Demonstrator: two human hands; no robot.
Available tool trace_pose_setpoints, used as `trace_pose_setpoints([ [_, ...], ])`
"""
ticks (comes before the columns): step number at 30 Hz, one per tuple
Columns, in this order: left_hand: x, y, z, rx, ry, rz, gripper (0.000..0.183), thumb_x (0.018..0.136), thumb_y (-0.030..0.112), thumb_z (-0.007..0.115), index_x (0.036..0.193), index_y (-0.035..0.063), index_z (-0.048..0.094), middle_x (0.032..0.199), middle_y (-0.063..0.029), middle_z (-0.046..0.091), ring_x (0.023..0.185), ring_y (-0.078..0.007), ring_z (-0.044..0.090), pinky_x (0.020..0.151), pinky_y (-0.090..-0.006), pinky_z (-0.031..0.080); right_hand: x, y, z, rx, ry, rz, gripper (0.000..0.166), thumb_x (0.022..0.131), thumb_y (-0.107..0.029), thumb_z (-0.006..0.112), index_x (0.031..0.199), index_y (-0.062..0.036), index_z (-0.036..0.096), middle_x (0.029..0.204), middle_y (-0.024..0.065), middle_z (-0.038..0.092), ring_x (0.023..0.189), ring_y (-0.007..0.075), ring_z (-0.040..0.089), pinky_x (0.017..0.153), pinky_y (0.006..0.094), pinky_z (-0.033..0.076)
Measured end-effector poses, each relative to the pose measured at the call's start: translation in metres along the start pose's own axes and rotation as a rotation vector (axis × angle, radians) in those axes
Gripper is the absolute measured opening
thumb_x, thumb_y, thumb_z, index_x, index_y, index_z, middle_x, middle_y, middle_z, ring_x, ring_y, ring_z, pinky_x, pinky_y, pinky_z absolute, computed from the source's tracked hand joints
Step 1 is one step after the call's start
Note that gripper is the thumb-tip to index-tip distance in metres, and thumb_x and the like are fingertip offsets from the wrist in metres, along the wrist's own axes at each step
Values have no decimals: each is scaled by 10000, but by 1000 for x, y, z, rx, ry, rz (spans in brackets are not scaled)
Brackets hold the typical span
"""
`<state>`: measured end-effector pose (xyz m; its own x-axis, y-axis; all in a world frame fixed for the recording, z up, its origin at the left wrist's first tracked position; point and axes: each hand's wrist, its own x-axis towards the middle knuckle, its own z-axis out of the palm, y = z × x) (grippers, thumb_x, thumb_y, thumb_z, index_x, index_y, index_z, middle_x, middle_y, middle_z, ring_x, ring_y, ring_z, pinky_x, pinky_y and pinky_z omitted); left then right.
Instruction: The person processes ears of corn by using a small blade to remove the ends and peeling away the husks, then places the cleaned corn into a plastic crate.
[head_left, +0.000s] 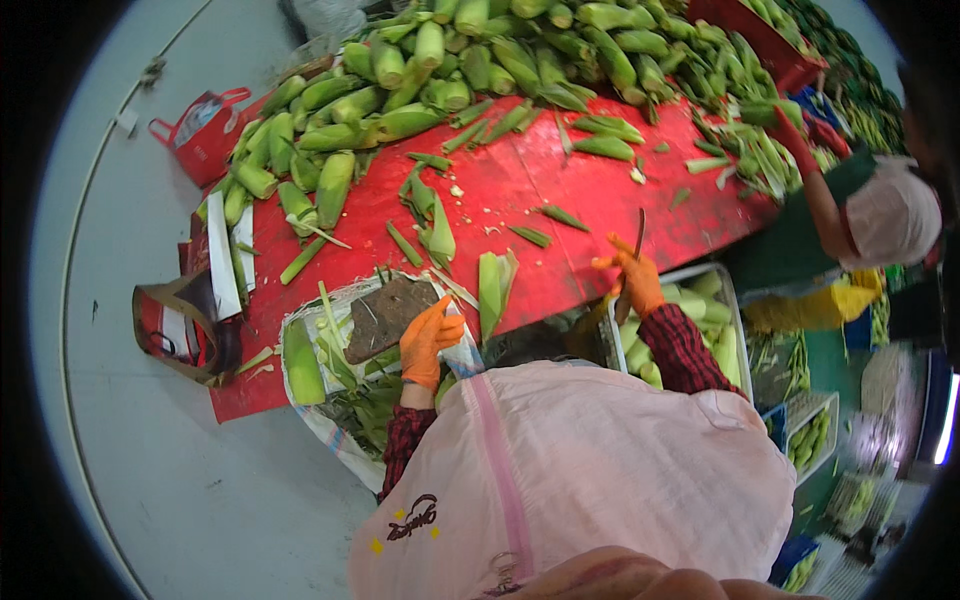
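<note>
My left hand (431, 341), in an orange glove, is over the mouth of a white woven sack (337, 442) of green corn husks (375, 409). It seems to hold nothing, its fingers pointing up and right beside a rough brown slab (386, 319). In its orange glove, my right hand (639, 283) grips a thin, dark, curved tool (641, 231), perhaps a knife, with some fingers stretched to the left. Below that forearm stands a crate (739, 319) of peeled corn cobs (701, 306). A piece of husk (491, 291) lies at the table's near edge between my hands.
Unpeeled corn ears (450, 67) are heaped along the far side of the red-covered table (555, 176), with loose husks in front. Bags, including a red one (199, 139), stand at left. A co-worker (840, 202) in red gloves handles corn at right; more crates (814, 435) stand behind.
</note>
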<state>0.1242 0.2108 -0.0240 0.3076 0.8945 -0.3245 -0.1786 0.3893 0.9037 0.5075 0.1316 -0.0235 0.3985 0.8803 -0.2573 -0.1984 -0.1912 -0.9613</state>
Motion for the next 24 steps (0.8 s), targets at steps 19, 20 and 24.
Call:
trace_pose_setpoints([
  [19,-51,4,14,-122,858,-13,448,961,357,543,1267,34,593,990,-135,683,792,-191,650,731,-317,534,405,-103,318,-906,-230,-796,511,838,-479,642,1204,-123,637,935,124,703,701,253,673,684,370,528],
  [20,-57,1,18,-128,911,-12,433,967,344,533,1263,34,595,993,-136,683,794,-191,651,729,-319,535,413,-113,331,-778,-197,-647,502,838,-494,642,1153,-103,658,914,119,702,659,227,665,654,358,528],
  [24,-70,-7,36,-155,1053,-55,467,951,387,561,1263,41,588,953,-126,681,767,-186,640,706,-307,526,424,-135,331,124,63,-422,419,859,-400,705,1004,-9,669,894,72,698,664,145,633,459,245,472],
])
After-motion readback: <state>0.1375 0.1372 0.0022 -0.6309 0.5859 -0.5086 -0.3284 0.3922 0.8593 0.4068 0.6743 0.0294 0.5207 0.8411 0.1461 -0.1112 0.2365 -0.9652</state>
